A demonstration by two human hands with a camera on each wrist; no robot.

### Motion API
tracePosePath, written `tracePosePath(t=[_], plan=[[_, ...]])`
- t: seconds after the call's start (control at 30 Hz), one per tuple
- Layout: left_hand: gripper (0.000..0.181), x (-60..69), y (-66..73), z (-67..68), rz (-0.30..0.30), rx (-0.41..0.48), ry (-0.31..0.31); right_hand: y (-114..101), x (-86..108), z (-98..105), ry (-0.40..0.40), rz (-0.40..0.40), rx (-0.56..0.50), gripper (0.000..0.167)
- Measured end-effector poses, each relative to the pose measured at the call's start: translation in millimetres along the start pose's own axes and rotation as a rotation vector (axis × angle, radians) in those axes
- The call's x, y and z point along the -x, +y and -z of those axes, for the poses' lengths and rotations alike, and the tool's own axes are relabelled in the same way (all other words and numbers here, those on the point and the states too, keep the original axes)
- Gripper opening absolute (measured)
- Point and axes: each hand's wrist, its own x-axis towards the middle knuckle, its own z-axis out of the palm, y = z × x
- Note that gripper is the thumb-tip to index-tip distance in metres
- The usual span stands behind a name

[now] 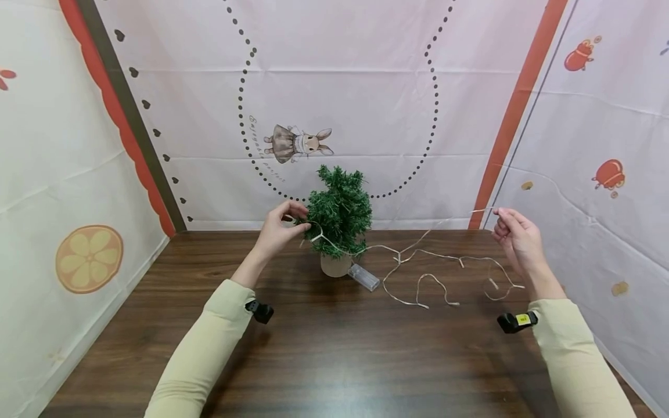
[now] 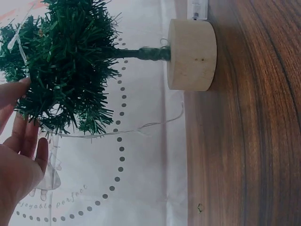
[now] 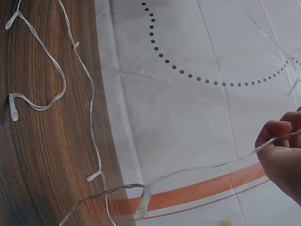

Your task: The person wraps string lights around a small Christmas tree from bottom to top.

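A small artificial Christmas tree [image 1: 342, 209] stands upright on a round wooden base [image 2: 194, 55]. My left hand [image 1: 280, 227] is at its left side, thumb and fingers about an outer branch, pinching the string lights [image 1: 383, 246] there; the tree partly hides the fingertips. The clear wire crosses the tree's front and runs right across the table in loose loops. Out to the right, my right hand [image 1: 517, 235] pinches another stretch of the wire, raised above the table. In the right wrist view, a small bulb [image 3: 143, 202] hangs from that stretch.
Beside the tree base lies a clear battery box [image 1: 364, 277] on the brown wooden table [image 1: 334, 354]. Loops of wire with small bulbs [image 1: 453, 303] spread to its right. Printed cloth [image 1: 340, 87] hangs behind and on both sides.
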Motion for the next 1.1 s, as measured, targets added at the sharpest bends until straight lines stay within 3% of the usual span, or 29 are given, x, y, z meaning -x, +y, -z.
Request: tracePosePath(t=[0.17, 0.27, 0.4, 0.5, 0.67, 0.9, 1.1], plan=[[0.027, 3.5, 5.0, 2.4, -0.029, 0.003, 0.001, -0.8, -0.9, 2.0, 0.006, 0.01, -0.004, 0.021], [0.026, 5.7, 11.9, 2.2, -0.065, 0.004, 0.059, -1.3, -1.5, 3.0, 0.008, 0.015, 0.007, 0.022], [0.019, 7.5, 28.9, -0.1, -0.115, -0.017, 0.146, -2.2, -3.4, 2.6, 0.003, 0.017, 0.019, 0.021], [0.015, 7.5, 46.1, -3.8, -0.139, -0.027, 0.154, -3.1, -5.1, 1.2, 0.005, 0.02, 0.03, 0.019], [0.014, 3.5, 68.6, -15.6, -0.172, -0.03, 0.081, -3.5, -7.2, -0.6, 0.007, 0.016, 0.045, 0.021], [0.009, -12.8, 67.5, -40.1, -0.22, -0.067, -0.016, -2.7, -9.3, -3.8, -0.02, 0.012, 0.058, 0.021], [0.011, -30.3, 82.5, -67.1, -0.26, -0.063, -0.111, -0.1, -11.2, -9.4, -0.04, 0.005, 0.113, 0.021]])
